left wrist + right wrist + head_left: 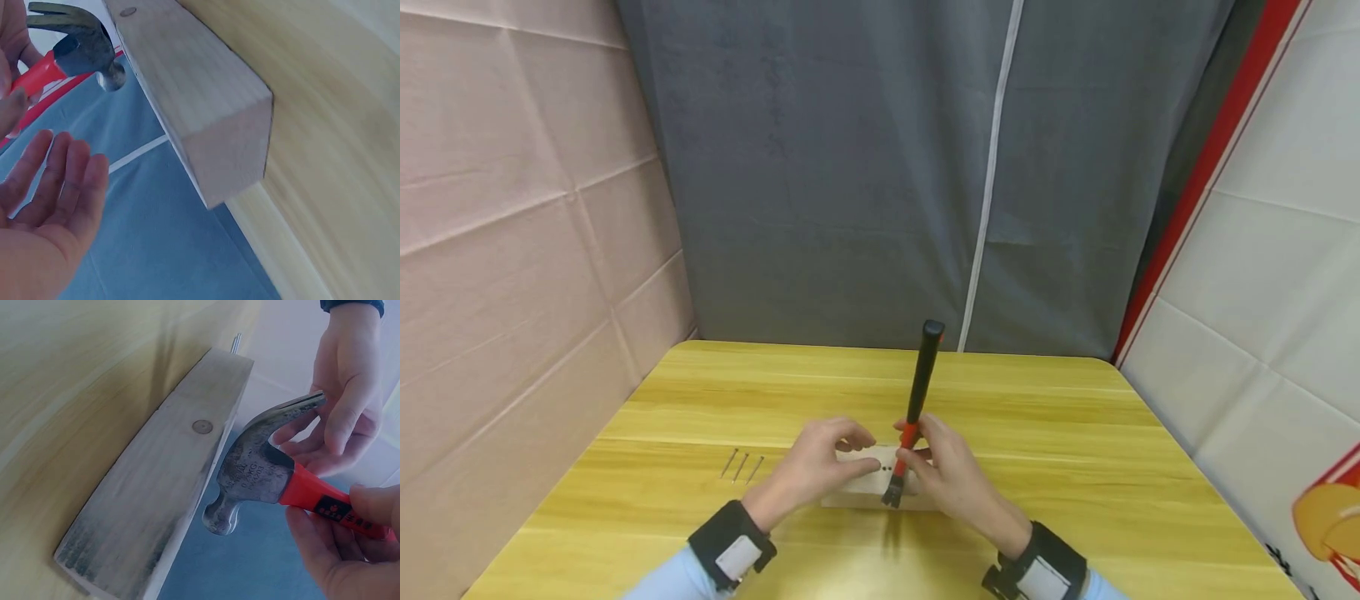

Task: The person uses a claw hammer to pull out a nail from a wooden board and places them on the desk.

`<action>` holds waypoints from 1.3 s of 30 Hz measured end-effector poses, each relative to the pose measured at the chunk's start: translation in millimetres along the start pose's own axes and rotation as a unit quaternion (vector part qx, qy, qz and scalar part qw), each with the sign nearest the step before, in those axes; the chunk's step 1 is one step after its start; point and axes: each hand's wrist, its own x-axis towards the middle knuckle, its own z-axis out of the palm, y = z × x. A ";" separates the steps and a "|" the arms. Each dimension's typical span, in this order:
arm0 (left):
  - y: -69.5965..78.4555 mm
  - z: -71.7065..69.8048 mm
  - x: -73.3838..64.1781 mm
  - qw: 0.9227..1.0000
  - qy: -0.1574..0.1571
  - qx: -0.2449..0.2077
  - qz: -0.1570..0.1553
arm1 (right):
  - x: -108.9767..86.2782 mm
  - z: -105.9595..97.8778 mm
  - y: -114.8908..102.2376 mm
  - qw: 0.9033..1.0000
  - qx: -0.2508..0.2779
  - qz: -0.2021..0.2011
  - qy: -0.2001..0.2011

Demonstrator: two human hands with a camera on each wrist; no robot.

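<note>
A claw hammer (256, 469) with a steel head and a red and black handle is pinched near its head by my right hand (951, 475). Its black grip points up and away in the head view, while the head hangs low over a pale wooden block (861, 502). In the right wrist view the block's side (144, 469) bears one round knot-like mark. My left hand (823, 462) hovers at the block's left part, fingers apart and holding nothing. The left wrist view has its fingers (62, 181) relaxed beside the block's end (228, 150).
Several nails (742, 467) lie side by side on the yellow wood-grain table (647, 475), left of the block. A grey curtain (820, 183) hangs behind the table. Pale cloth walls (527, 208) stand on both sides.
</note>
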 end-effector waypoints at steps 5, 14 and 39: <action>3.1 6.4 2.3 0.999 -0.005 -0.037 0.013 | -0.4 -0.8 -3.8 1.000 -0.002 -0.018 -0.001; 4.3 15.5 3.1 0.995 -0.008 -0.091 0.037 | 1.6 -2.0 -11.5 1.000 0.018 -0.017 -0.004; 6.0 26.6 -2.6 0.989 -0.007 -0.145 0.027 | 3.2 1.7 -24.3 0.999 0.039 -0.027 -0.010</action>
